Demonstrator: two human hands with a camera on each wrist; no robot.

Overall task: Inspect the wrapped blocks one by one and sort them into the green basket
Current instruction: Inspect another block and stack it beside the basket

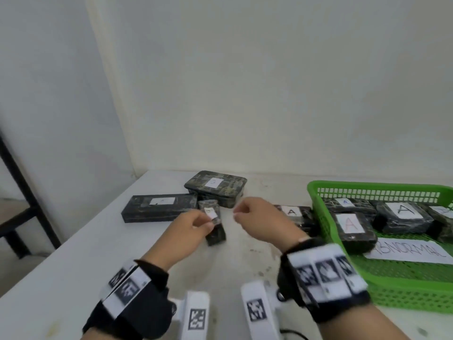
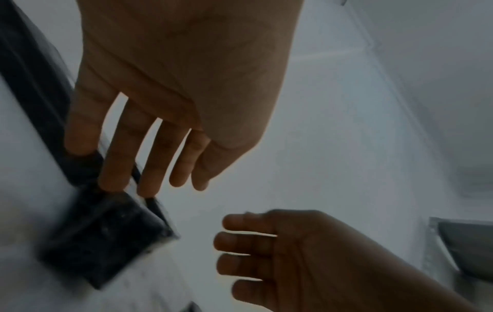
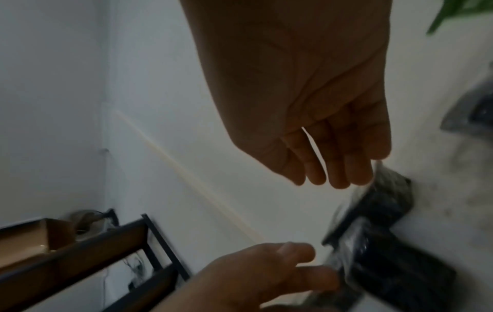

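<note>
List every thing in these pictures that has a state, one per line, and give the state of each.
left hand: grips the small block
right hand: loosely curled, holds nothing
small block: held, on or just above the table, white label up
long block: flat on table
box marked 3: flat on table
block marked A: on table beside basket
green basket: holds several wrapped blocks and an ABNORMAL sign

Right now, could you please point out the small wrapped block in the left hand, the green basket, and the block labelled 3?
small wrapped block (image 1: 215, 231): head view, dark wrapped side below its label.
green basket (image 1: 316, 200): head view, left rim.
block labelled 3 (image 1: 230, 185): head view, top face right of label.
</note>
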